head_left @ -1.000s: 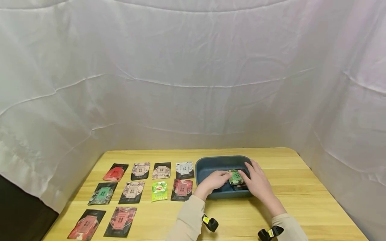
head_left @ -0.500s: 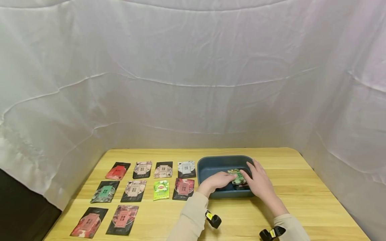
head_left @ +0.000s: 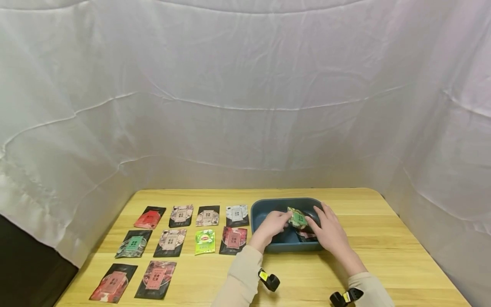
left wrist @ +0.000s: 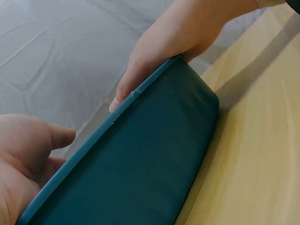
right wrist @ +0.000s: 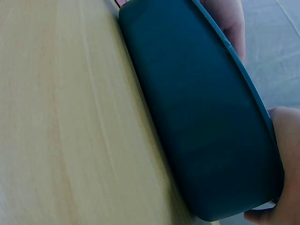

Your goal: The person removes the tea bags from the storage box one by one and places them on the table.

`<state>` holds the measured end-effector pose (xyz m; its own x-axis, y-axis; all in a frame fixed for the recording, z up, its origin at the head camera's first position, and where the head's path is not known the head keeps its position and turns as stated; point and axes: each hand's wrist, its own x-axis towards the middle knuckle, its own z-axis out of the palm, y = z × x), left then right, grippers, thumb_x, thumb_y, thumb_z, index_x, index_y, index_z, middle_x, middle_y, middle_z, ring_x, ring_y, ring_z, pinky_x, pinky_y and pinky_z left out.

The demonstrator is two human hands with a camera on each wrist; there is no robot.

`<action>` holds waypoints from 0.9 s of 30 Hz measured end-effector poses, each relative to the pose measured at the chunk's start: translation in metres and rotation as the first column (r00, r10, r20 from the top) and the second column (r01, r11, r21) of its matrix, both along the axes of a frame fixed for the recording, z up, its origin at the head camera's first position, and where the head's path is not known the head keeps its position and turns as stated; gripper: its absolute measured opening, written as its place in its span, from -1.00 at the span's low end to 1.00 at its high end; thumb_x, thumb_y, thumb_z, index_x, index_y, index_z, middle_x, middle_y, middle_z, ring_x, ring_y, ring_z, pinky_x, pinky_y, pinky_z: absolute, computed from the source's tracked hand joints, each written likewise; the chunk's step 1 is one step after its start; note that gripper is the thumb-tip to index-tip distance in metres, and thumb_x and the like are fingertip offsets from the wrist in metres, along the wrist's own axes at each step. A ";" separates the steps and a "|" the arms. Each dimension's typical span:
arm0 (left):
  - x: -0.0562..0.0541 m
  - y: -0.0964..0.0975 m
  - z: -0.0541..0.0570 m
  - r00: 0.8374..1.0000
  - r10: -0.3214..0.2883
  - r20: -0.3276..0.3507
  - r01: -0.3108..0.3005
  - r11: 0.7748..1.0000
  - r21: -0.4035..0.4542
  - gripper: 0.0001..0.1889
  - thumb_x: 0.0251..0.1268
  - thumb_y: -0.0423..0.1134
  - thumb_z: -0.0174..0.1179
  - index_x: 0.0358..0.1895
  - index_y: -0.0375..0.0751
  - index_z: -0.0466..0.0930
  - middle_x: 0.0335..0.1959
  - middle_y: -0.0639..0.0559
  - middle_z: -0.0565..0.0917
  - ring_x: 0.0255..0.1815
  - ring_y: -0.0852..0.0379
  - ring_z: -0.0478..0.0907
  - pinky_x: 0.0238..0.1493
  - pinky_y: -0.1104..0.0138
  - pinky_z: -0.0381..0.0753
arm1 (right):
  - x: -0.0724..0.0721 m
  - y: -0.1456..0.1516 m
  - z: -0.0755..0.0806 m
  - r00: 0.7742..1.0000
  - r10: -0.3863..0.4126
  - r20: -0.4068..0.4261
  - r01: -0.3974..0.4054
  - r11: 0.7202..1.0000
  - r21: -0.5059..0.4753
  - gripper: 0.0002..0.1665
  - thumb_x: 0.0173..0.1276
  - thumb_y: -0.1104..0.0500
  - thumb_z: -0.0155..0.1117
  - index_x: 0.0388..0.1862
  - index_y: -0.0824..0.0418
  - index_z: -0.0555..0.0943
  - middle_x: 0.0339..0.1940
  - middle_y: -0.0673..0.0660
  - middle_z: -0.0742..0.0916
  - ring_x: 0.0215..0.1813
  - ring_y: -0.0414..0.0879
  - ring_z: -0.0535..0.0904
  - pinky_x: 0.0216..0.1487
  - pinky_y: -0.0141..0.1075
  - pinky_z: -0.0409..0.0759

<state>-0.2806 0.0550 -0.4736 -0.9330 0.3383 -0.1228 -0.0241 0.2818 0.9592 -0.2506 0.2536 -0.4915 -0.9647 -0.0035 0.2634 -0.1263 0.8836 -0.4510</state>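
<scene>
My left hand (head_left: 273, 225) reaches into a dark blue plastic bin (head_left: 293, 247) and pinches a tea sachet (head_left: 297, 218) with a green label by its left edge. That sachet is tilted up above another dark sachet (head_left: 307, 236) lying in the bin's right part. My right hand (head_left: 333, 232) holds the bin's right side, its thumb inside the rim near the green-labelled sachet. In the left wrist view the bin's wall (left wrist: 154, 145) hides the sachets, and my left hand (left wrist: 28, 159) shows behind the rim. The right wrist view shows my right hand (right wrist: 288, 150) at the bin's corner.
Left of the bin, several tea sachets lie in rows on the wooden table (head_left: 215, 281). Among them are a yellow-green Lipton sachet (head_left: 205, 241), a dark red one (head_left: 233, 240) and a white-and-black one (head_left: 237, 215). A pale curtain (head_left: 245, 128) surrounds the table.
My left hand has raised and tilted the green-labelled sachet, moving it slightly left and away from me, uncovering more of the sachet below. My right hand stays at the bin's right side.
</scene>
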 end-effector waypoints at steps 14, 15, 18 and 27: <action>-0.004 -0.004 0.002 0.992 0.011 0.123 -0.017 0.999 0.047 -0.60 0.42 -0.19 0.07 0.24 -0.27 0.53 0.22 -0.15 0.57 0.08 -0.10 0.61 -0.05 0.11 0.68 | 0.001 -0.001 0.002 1.000 -0.006 0.014 0.006 1.000 -0.002 -0.15 0.51 -0.29 -0.15 0.46 0.34 0.26 0.53 0.43 0.16 0.51 0.40 0.04 0.42 0.31 0.14; -0.004 -0.004 0.002 0.992 0.010 0.126 -0.013 1.000 0.024 -0.60 0.42 -0.19 0.08 0.23 -0.25 0.54 0.21 -0.14 0.58 0.07 -0.08 0.61 -0.09 0.13 0.69 | 0.001 -0.001 0.002 1.000 -0.006 0.015 0.006 1.000 0.000 -0.14 0.51 -0.30 -0.16 0.46 0.34 0.26 0.53 0.43 0.16 0.51 0.40 0.04 0.42 0.31 0.14; -0.004 -0.003 0.002 0.990 -0.014 0.138 0.018 1.000 -0.023 -0.60 0.41 -0.17 0.10 0.23 -0.22 0.54 0.18 -0.12 0.59 0.01 -0.06 0.63 -0.15 0.14 0.70 | 0.002 -0.002 0.002 1.000 -0.001 0.019 0.001 1.000 0.000 -0.14 0.51 -0.30 -0.16 0.46 0.34 0.25 0.54 0.44 0.15 0.52 0.40 0.03 0.42 0.31 0.13; -0.003 0.001 0.002 0.986 -0.066 0.154 0.083 0.991 -0.109 -0.66 0.35 -0.11 0.14 0.06 -0.23 0.64 -0.02 -0.05 0.67 -0.11 0.03 0.64 -0.25 0.20 0.69 | 0.001 -0.001 0.002 1.000 -0.002 0.023 0.002 1.000 -0.011 -0.16 0.51 -0.28 -0.13 0.46 0.33 0.25 0.55 0.42 0.14 0.53 0.39 0.00 0.42 0.32 0.12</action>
